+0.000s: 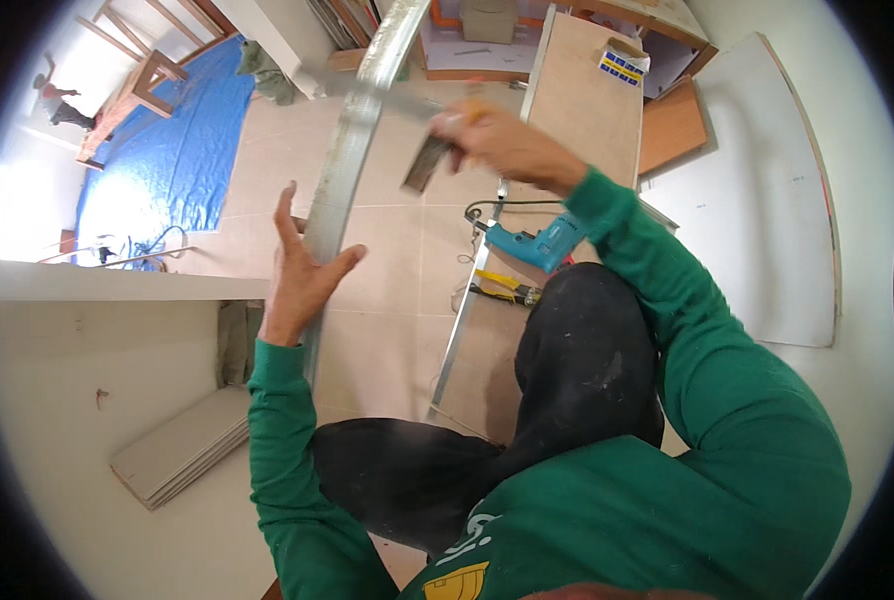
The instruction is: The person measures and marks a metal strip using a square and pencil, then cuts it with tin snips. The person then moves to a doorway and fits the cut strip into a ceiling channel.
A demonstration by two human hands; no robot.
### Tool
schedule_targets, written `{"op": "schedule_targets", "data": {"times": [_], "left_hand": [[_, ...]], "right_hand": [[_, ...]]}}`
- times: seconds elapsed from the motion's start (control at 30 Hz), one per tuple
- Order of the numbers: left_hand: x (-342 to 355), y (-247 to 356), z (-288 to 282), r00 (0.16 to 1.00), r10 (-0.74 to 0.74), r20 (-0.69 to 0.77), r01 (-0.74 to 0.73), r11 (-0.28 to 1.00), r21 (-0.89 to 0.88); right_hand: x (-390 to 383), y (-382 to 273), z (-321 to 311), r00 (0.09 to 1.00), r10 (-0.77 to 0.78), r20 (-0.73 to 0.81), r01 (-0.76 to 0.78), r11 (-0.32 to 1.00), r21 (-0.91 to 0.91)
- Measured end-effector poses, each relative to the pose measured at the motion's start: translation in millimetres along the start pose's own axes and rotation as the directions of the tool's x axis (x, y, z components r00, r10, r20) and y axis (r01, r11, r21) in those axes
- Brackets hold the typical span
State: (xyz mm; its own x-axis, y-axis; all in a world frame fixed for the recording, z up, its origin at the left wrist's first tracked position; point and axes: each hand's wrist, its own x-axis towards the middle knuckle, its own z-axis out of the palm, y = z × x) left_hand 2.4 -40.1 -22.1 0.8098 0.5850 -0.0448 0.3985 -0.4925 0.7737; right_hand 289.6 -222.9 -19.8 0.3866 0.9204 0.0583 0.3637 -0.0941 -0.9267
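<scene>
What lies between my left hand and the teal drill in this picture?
In the head view, from the left hand toward the drill: beige tiled floor, then, close to the drill, thin wire-like loops and a narrow metal strip.

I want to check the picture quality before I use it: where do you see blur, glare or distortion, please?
Head view: the right grip and its tool are smeared, probably by motion, while the left grip looks clearer; head view: glare whitens part of the blue sheet; head view: the white board's outer edge bows, and the corners go black.
</scene>
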Motion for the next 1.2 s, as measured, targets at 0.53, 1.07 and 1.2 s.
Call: {"op": "schedule_targets", "data": {"times": [0.53, 1.07, 1.2], "left_hand": [[6.0, -18.3, 0.5, 0.998, -0.062, 0.001, 0.062, 0.996, 0.068], [26.9, -8.8, 23.1, 0.967, -0.140, 0.215, 0.161, 0.983, -0.083], [18.3, -23.1, 24.2, 0.952, -0.184, 0.244, 0.211, 0.973, -0.090]], "right_hand": [[-285.8, 265.7, -124.8, 0.583, 0.731, -0.354, -0.812, 0.537, -0.230], [-274.4, 248.5, 97.6, 0.641, 0.749, 0.169, -0.662, 0.650, -0.373], [-263.1, 248.9, 111.7, 0.628, 0.757, 0.180, -0.648, 0.637, -0.419]]}}
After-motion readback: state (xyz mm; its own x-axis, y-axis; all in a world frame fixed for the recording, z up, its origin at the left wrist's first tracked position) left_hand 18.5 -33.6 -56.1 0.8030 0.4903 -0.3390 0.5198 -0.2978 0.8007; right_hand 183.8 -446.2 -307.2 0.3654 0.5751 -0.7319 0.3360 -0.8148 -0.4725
